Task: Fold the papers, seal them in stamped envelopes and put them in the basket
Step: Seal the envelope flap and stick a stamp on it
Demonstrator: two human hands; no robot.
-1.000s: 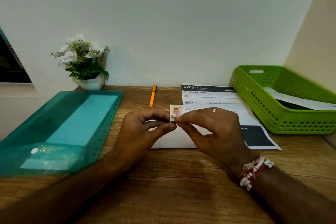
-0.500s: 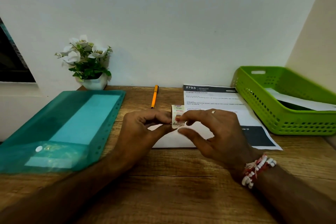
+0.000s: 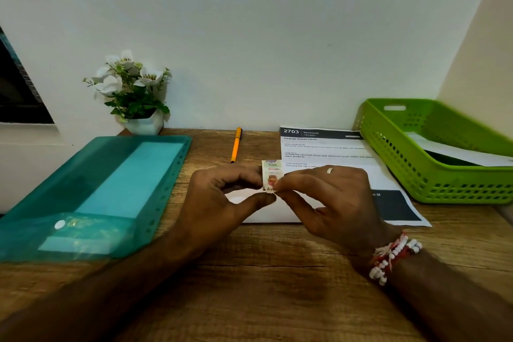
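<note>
- The small rectangular printed paper stamp (image 3: 271, 176) is standing upright between the two hands. Its long axis is running up and away from the person, and its picture side is facing the camera.
- The right hand (image 3: 330, 200) is pinching the stamp's lower right corner between thumb and forefinger, with the other fingers loosely spread. The left hand (image 3: 222, 197) is pinching its left edge, fingers curled and thumb below.
- The flat white paper envelope (image 3: 266, 215) is lying directly beneath both hands, partly hidden by them. The stamp probably needs only to go straight down, and both hands are equally near.
- The white printed sheet (image 3: 327, 147) is lying beyond the right hand.
- The green perforated plastic basket (image 3: 416, 175) is sitting well to the right of that hand.
- The teal translucent plastic folder (image 3: 97, 189) is lying left of the left hand.
</note>
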